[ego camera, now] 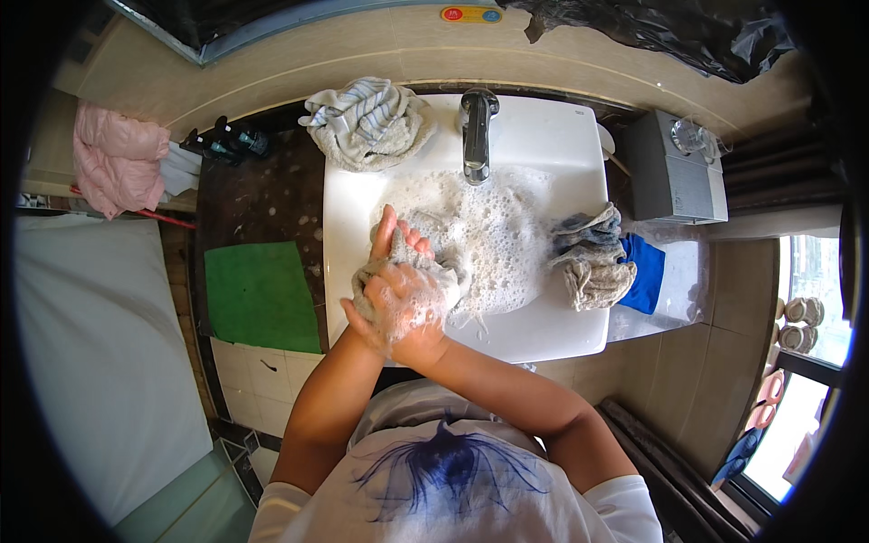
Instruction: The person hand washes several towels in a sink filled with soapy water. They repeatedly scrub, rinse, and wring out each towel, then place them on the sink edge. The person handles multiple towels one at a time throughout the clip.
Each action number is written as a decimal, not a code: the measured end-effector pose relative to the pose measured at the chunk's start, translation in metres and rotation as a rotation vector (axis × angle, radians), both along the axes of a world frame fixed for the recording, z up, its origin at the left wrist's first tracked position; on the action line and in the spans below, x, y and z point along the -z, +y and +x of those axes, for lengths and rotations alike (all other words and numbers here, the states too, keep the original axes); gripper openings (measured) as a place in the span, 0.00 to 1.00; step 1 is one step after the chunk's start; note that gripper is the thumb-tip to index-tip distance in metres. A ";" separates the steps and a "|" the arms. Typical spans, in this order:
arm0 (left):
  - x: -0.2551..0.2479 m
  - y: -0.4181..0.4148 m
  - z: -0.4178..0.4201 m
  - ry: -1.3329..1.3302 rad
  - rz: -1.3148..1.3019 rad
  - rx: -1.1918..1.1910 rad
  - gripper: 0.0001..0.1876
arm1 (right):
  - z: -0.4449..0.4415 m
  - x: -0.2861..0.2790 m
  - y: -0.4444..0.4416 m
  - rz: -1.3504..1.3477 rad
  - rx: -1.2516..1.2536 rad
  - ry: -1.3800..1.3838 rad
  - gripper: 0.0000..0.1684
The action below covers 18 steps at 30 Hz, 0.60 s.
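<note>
Both my hands are together over the left part of a white ceramic sink (468, 346), on a wet grey cloth (402, 252). My right hand (407, 305), covered in suds, lies on top and grips the cloth. Beneath it, my left hand (382, 234) bears the cloth on its palm, with thumb and fingertips showing around it; the rest is hidden. Foamy water (502, 237) fills the basin under a chrome faucet (478, 136). A bunched grey towel with a striped cloth (370, 122) rests on the back left corner, and grey and beige cloths (594, 261) hang over the right rim.
A green cloth (261, 295) lies on the dark countertop (275, 197) at left, with pump bottles (231, 142) behind. Right of the sink are a blue cloth (643, 271) and a grey box (669, 170) with a glass (689, 136) on it. A pink padded garment (122, 159) hangs far left.
</note>
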<state>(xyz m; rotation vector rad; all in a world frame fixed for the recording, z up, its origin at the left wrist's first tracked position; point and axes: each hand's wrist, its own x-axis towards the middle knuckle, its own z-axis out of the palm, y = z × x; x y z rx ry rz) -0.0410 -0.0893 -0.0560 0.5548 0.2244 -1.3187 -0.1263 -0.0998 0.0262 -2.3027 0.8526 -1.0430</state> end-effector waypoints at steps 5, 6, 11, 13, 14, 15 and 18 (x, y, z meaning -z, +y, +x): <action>-0.054 -0.004 -0.038 -0.060 0.104 0.203 0.28 | -0.006 0.032 -0.065 0.409 0.098 0.199 0.12; -0.053 -0.006 -0.042 -0.072 0.067 0.210 0.29 | -0.005 0.039 -0.070 0.534 0.190 0.037 0.12; 0.030 0.013 -0.028 -1.088 0.189 0.323 0.30 | -0.009 0.023 -0.024 0.334 0.025 0.121 0.23; -0.035 0.015 -0.030 -0.734 -0.027 0.150 0.28 | -0.009 0.029 0.003 0.082 0.085 0.146 0.23; -0.046 0.018 -0.030 -0.584 -0.164 0.086 0.27 | -0.008 0.034 0.009 -0.001 0.104 0.146 0.23; -0.033 0.024 -0.029 -0.503 -0.366 0.046 0.25 | -0.006 0.039 0.004 0.006 0.101 0.120 0.22; -0.027 0.013 -0.029 -0.292 -0.026 0.126 0.22 | -0.007 0.058 -0.041 0.130 0.166 -0.003 0.16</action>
